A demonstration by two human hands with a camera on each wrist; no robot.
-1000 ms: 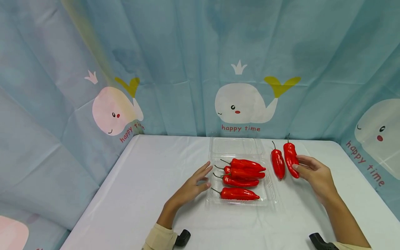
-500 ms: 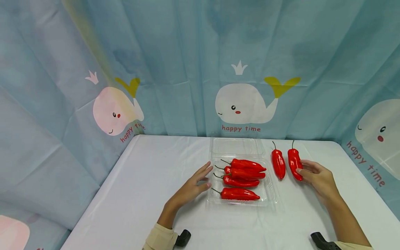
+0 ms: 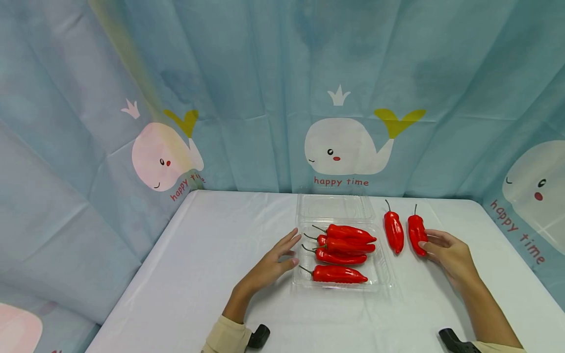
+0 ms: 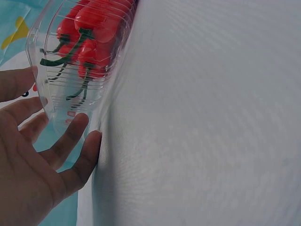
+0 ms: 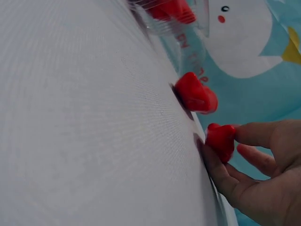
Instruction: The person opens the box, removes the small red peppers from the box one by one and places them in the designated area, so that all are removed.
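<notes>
Nearest the wearer: two pale sleeves, left [image 3: 227,336] and right [image 3: 496,347]; a black wrist device [image 3: 259,336] sits by the left cuff, a matching one [image 3: 457,341] by the right. Left hand [image 3: 267,268]: fingers spread, thumb well apart from them, grip wide, holding nothing; fingertips at the side of a clear plastic box [image 3: 378,275]; contact with the wall is hard to confirm through the transparent plastic. Right hand [image 3: 454,255]: narrow grip, thumb and fingers pinching the lower end of a red pepper [image 3: 416,233]; this pepper is over the white table [image 3: 194,274], stem pointing away from the wearer.

A second pepper [image 3: 394,233] lies on the table between the pinched one and the box, just beside both, stem also pointing away; in the box, a group of red peppers [image 3: 348,245] lies crosswise, stems toward the left hand; the nearest one [image 3: 339,274] is just apart from the others, which overlap. Beyond them, the clear lid [image 3: 335,207] is folded back flat; at the far side hangs a blue curtain [image 3: 247,73] with whale prints [image 3: 346,147] and red "happy time" lettering [image 3: 341,182].
</notes>
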